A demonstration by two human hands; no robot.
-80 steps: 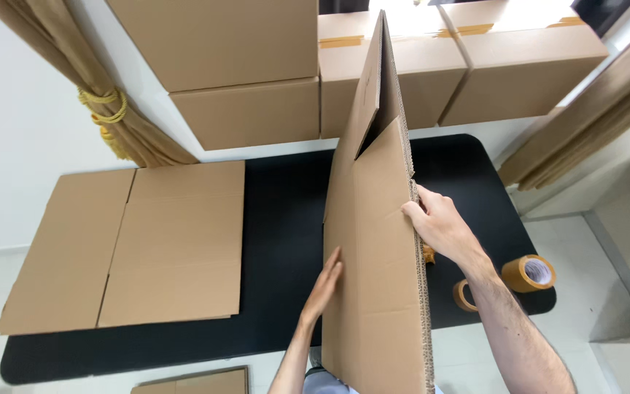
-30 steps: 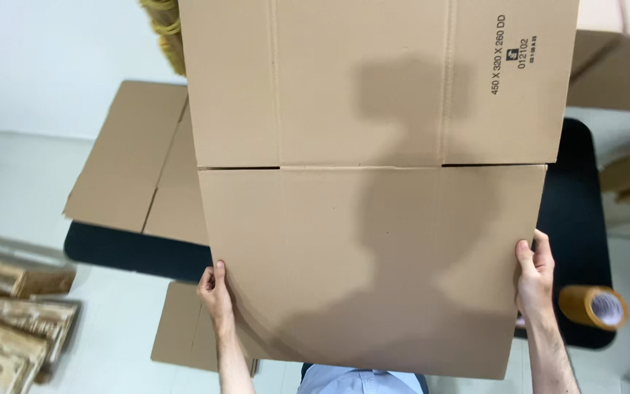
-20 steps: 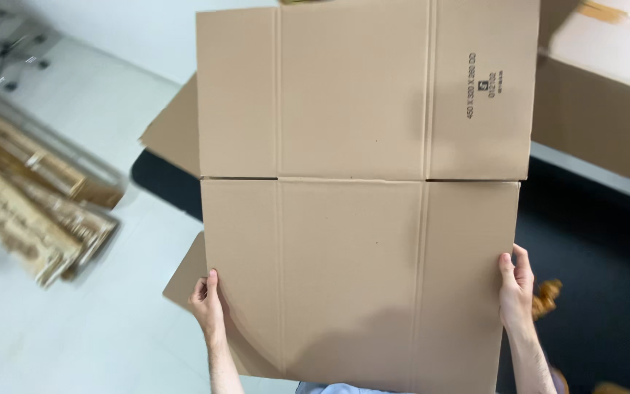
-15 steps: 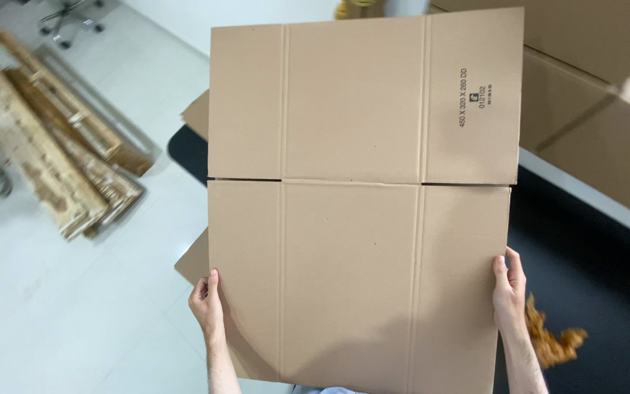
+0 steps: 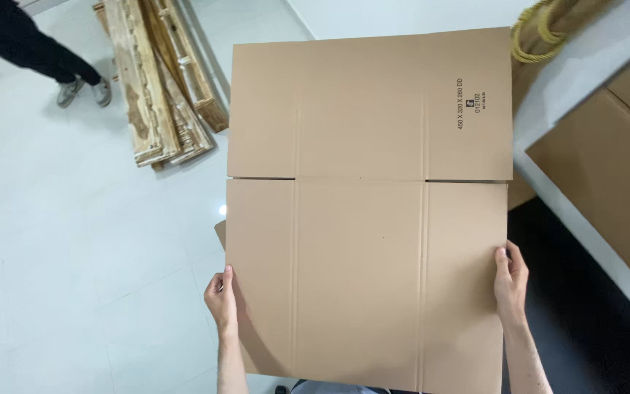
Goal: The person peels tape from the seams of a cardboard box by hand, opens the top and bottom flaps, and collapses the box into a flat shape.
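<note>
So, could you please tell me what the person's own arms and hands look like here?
Both hands, the left hand and the right hand, are bare: no gloves, rings or watch show. Both forearms are uncovered too, with no sleeves in view.

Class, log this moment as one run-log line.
left hand: grips left edge | right hand: grips right edge | flattened cardboard box: held flat, unopened

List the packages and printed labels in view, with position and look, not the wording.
Flat box: centre, held upright between left hand and right hand; brown cardboard, creased panels, flaps on top.
Printed mark: box's upper right flap; small dark sideways print.
Cartons: right edge; plain brown cardboard, partly cut off.
No screens or signs.
</note>
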